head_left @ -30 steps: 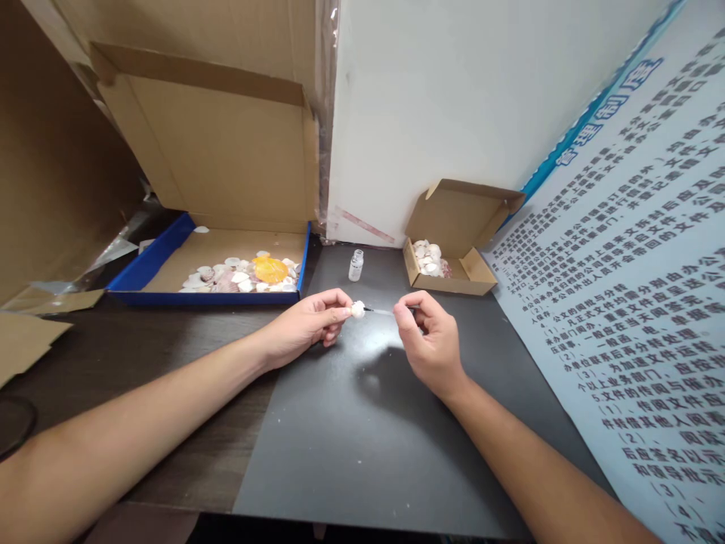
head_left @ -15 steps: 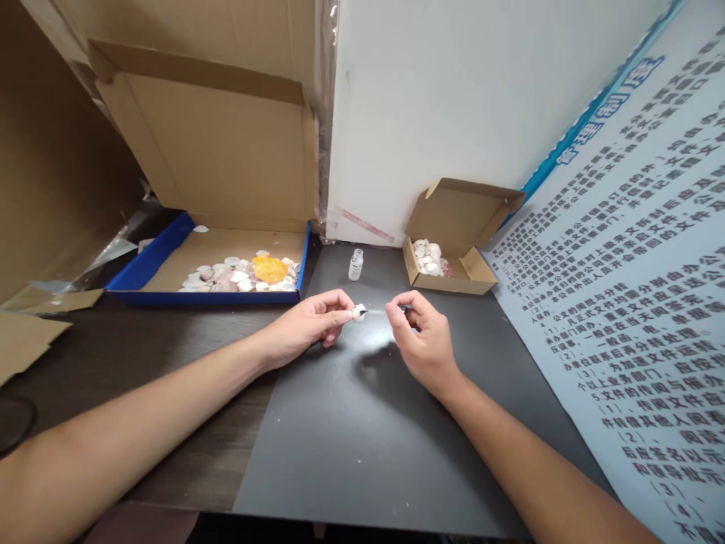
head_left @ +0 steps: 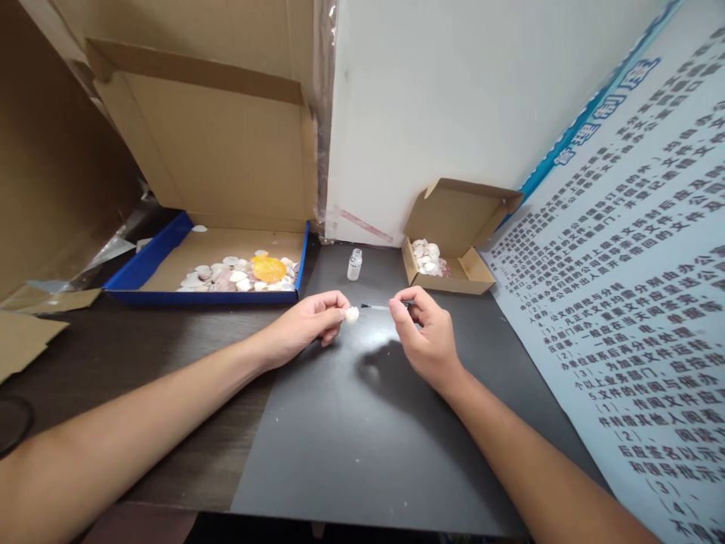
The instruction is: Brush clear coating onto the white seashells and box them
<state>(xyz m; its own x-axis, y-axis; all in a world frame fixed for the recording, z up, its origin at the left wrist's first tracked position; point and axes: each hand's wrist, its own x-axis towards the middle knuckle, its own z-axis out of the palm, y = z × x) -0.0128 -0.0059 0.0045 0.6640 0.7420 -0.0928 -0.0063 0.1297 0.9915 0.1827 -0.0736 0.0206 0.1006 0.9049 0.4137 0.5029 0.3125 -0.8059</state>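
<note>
Between the thumb and fingers of my left hand is a small whitish seashell, held above the dark grey mat. My right hand pinches a thin brush with a clear stem and a dark tip. The tip points left and sits just right of the shell, apart from it. The brush's other end is hidden by my right fingers. Behind the hands a small clear glass bottle stands upright on the mat with no cap on it.
At the left is a blue-edged cardboard box with several shells and an orange shell. A smaller cardboard box holding shells stands at the back right. A white panel rises behind, and a printed poster leans along the right.
The brush tip has moved off the shell to the right, leaving a gap. My left hand has turned the shell a little, and its dark spot no longer shows.
</note>
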